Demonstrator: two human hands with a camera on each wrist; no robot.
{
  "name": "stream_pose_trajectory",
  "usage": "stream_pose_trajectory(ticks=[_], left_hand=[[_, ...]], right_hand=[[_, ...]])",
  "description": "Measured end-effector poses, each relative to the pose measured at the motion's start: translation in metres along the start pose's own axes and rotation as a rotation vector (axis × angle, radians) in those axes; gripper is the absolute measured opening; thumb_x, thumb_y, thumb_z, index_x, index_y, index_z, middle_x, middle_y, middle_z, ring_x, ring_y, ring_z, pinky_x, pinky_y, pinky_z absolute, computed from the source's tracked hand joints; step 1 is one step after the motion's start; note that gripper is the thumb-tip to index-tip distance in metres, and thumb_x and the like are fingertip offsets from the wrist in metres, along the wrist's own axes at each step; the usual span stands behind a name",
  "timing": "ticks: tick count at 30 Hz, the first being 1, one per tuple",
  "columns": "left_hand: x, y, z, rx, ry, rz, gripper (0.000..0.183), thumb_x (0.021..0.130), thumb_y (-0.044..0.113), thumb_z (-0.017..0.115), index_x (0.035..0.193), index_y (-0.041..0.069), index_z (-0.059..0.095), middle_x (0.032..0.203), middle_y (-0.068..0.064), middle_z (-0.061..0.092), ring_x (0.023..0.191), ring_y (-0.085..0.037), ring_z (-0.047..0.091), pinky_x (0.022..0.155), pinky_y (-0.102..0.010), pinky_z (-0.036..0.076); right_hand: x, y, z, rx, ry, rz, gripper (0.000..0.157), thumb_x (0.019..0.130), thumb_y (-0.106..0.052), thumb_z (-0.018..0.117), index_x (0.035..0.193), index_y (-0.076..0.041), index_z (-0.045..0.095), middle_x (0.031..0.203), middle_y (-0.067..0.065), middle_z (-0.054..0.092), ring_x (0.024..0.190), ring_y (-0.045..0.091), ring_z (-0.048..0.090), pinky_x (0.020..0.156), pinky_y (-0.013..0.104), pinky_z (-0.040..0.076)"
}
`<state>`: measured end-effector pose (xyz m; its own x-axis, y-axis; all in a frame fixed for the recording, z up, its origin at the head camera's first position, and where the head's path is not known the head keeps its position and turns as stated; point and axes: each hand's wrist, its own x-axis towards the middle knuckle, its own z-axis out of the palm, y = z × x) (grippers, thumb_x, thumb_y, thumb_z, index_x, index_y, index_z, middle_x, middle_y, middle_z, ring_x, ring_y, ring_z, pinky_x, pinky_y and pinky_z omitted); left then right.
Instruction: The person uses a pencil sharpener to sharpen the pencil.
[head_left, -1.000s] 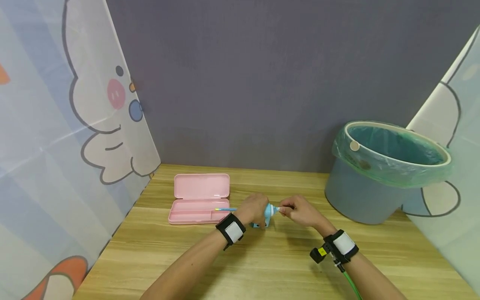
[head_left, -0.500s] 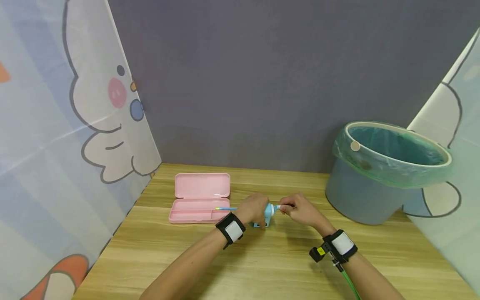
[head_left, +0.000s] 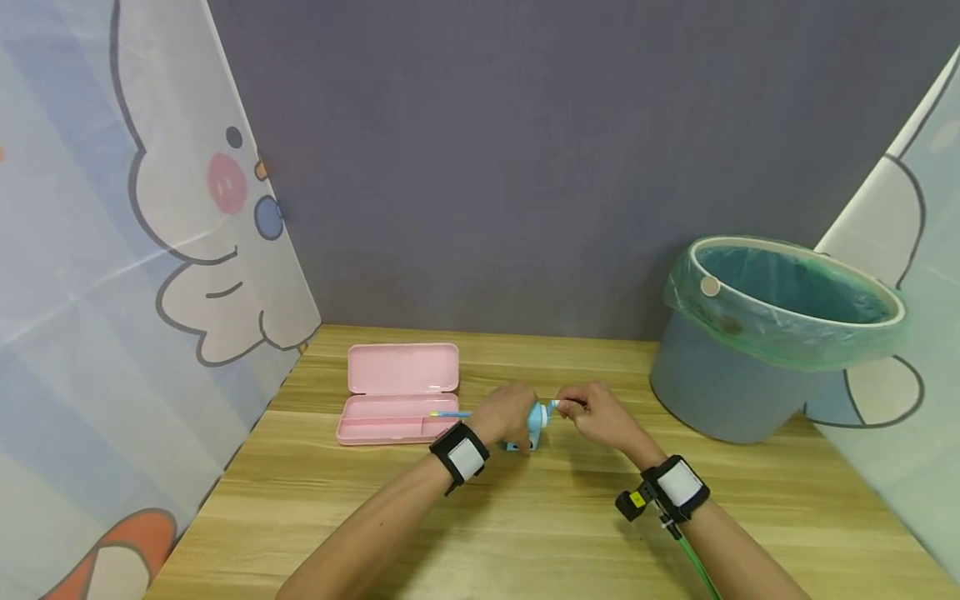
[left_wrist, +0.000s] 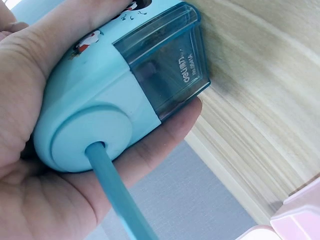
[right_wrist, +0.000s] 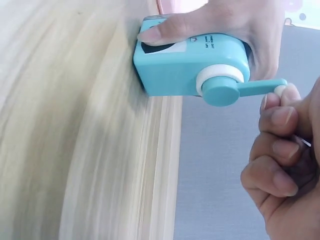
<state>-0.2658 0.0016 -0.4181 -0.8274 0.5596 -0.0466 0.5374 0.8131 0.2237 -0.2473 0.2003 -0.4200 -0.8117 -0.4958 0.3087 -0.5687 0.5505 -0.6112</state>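
Observation:
A light-blue hand-crank pencil sharpener (right_wrist: 170,75) stands on the wooden table, and my left hand (head_left: 506,415) grips it around the body. In the left wrist view, a blue pencil (left_wrist: 117,192) sticks out of the round hole in the sharpener's front, beside a see-through shavings drawer (left_wrist: 170,70). My right hand (head_left: 597,414) pinches the end of the crank handle (right_wrist: 257,88) between thumb and index finger; its other fingers are curled. The pencil's tip is hidden inside the sharpener.
An open pink pencil case (head_left: 403,369) lies left of the sharpener, with the pencil's outer end over its edge. At the right stands a grey-blue bin (head_left: 738,383) lined with a green bag. A grey wall closes off the table's back.
The crank handle has turned, its end now a little higher, and my right hand has moved slightly up and left with it. My left hand keeps its grip on the sharpener.

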Motion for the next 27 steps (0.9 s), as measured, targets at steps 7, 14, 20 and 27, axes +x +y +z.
stream_pose_trajectory(ticks=[7, 14, 20, 27], left_hand=[[0.000, 0.000, -0.001, 0.005, -0.001, -0.004, 0.043, 0.061, 0.025, 0.101, 0.086, 0.012, 0.069, 0.080, 0.005, 0.065, 0.067, -0.009, 0.057, 0.059, -0.023, 0.049], [-0.001, 0.000, -0.001, 0.004, -0.006, 0.001, 0.044, 0.062, 0.026, 0.101, 0.091, 0.011, 0.071, 0.084, 0.004, 0.068, 0.069, -0.009, 0.059, 0.061, -0.021, 0.051], [0.000, -0.001, -0.002, 0.001, -0.012, 0.005, 0.043, 0.063, 0.026, 0.101, 0.089, 0.011, 0.070, 0.082, 0.004, 0.067, 0.068, -0.009, 0.058, 0.060, -0.022, 0.050], [0.000, -0.001, -0.003, 0.003, -0.013, 0.011, 0.041, 0.063, 0.026, 0.101, 0.088, 0.011, 0.071, 0.080, 0.005, 0.067, 0.067, -0.008, 0.059, 0.060, -0.021, 0.050]], right_hand=[[0.003, -0.002, 0.000, -0.020, 0.010, 0.029, 0.028, 0.101, -0.009, 0.062, 0.075, -0.019, 0.064, 0.065, -0.007, 0.051, 0.051, -0.001, 0.032, 0.053, 0.021, 0.034], [0.006, -0.003, 0.001, -0.029, 0.038, 0.054, 0.025, 0.102, -0.010, 0.061, 0.078, -0.011, 0.067, 0.066, -0.004, 0.054, 0.052, 0.001, 0.035, 0.055, 0.022, 0.037], [0.010, -0.002, 0.001, -0.034, 0.047, 0.077, 0.023, 0.102, -0.009, 0.061, 0.080, -0.007, 0.069, 0.067, -0.001, 0.057, 0.053, 0.002, 0.037, 0.055, 0.022, 0.037], [0.016, 0.002, 0.001, -0.042, 0.049, 0.118, 0.021, 0.101, -0.009, 0.062, 0.083, -0.005, 0.071, 0.070, 0.003, 0.060, 0.055, 0.005, 0.038, 0.057, 0.023, 0.037]])
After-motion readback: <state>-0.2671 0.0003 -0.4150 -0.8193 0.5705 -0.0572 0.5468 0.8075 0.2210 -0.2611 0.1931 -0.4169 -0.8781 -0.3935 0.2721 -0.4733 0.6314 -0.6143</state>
